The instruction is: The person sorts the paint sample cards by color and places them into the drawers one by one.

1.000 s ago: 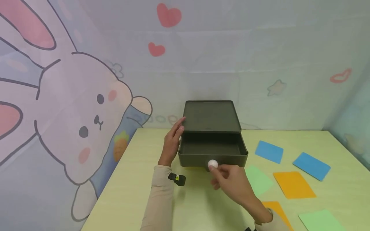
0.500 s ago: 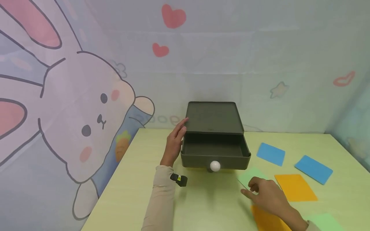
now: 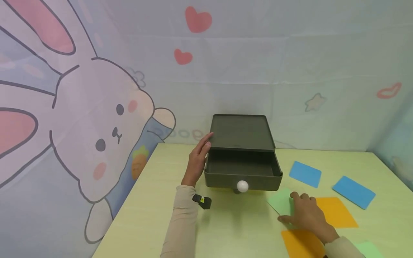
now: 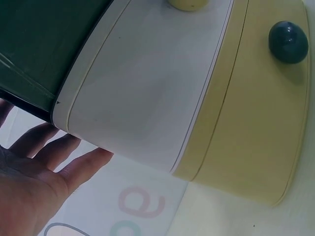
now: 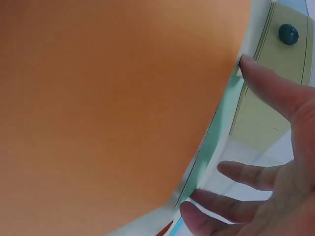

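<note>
Head view: front-right of the box [image 3: 214, 180], which is touched by the unclenched left grip [image 3: 196, 163], the green card [image 3: 280, 201], likely light, bendy, best edge-pinched, is spanned by the spread right grip [image 3: 308, 214].

Behind everything, you have a pale printed backdrop [image 3: 245, 64]: a large rabbit [image 3: 87, 122] fills the frame's left side, red hearts [image 3: 198, 20] sit at upper centre, a small star [image 3: 315, 102] right of centre. A yellow-green table [image 3: 145, 215] spans the bottom.
</note>
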Demonstrator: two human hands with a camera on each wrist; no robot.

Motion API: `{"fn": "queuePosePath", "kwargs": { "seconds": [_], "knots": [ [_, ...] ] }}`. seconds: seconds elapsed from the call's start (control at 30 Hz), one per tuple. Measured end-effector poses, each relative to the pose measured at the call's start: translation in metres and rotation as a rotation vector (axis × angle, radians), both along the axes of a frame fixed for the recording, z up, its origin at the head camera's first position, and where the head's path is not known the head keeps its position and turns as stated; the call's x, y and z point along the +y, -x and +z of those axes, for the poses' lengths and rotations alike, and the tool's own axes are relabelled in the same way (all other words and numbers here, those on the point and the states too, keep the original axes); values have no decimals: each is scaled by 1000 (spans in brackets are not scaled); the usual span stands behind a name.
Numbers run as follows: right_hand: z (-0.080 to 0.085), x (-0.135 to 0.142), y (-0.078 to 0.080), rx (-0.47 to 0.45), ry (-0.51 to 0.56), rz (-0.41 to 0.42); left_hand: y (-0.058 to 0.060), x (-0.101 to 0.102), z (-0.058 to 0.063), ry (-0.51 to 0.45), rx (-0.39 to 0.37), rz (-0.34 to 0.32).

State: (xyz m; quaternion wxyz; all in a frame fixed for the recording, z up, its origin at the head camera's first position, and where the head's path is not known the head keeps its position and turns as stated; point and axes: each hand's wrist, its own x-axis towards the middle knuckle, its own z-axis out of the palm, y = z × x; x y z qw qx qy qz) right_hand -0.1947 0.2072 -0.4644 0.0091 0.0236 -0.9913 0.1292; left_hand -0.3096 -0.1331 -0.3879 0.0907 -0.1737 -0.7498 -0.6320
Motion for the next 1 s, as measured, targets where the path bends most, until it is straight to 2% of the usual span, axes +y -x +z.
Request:
{"fn": "queuePosePath", "kwargs": {
  "seconds": [0.33,0.5,0.77,1.0],
  "knots": [
    [8,-2,4,-48,-15,-9,0,0,0,13,4,22],
    [16,-1,5,-24,22,-16,-1,0,0,21,5,21],
    [42,7,-1,6,62,18,-1,0,-1,13,5,33],
    [66,17,-7,100,32,48,-1,1,0,30,12,38]
  ]
}}
